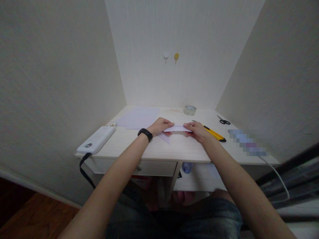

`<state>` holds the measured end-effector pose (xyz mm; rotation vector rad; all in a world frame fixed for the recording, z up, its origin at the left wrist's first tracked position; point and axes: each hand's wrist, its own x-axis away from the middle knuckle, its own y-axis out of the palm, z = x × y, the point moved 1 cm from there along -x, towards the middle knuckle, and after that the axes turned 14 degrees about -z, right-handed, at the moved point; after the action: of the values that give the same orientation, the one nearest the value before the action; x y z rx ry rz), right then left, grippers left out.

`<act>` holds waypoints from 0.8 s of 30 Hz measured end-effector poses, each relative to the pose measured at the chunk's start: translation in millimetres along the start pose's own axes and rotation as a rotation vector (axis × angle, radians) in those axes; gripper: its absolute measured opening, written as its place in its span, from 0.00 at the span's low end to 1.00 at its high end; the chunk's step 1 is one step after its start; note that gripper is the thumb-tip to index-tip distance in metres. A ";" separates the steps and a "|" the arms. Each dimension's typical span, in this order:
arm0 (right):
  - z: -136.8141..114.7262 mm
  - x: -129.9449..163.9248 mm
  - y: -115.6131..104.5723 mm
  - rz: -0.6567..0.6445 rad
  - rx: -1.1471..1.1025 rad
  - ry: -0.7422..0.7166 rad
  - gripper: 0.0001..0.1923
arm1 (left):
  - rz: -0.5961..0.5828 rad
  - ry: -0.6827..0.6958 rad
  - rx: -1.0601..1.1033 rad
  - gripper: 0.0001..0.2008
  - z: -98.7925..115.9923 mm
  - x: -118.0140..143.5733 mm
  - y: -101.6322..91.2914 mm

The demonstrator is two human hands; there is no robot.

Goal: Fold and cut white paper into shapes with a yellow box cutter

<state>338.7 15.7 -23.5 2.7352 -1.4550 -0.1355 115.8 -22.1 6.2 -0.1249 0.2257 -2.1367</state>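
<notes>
We see left hand (160, 126) fingers curled, pinching folded paper (177, 128) | right hand (196, 129) fingertips pinching its other end | desk (174, 149)

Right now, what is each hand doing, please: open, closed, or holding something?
Left hand: closed on the left end of the folded paper.
Right hand: closed on the right end of the same paper.

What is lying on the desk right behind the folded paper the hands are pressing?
Behind the folded paper, held by the left hand and right hand, lie flat paper sheets and a tape roll. Whatever lies beneath the hands is covered.
</notes>
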 end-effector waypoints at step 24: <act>1.1 0.2 3.7 0.017 0.033 0.003 0.16 | 0.123 0.044 0.069 0.13 -5.5 -4.4 -1.2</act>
<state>335.7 13.4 -24.4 2.7467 -1.4934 -0.1082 116.3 -17.1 1.1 -0.0231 0.1805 -2.0239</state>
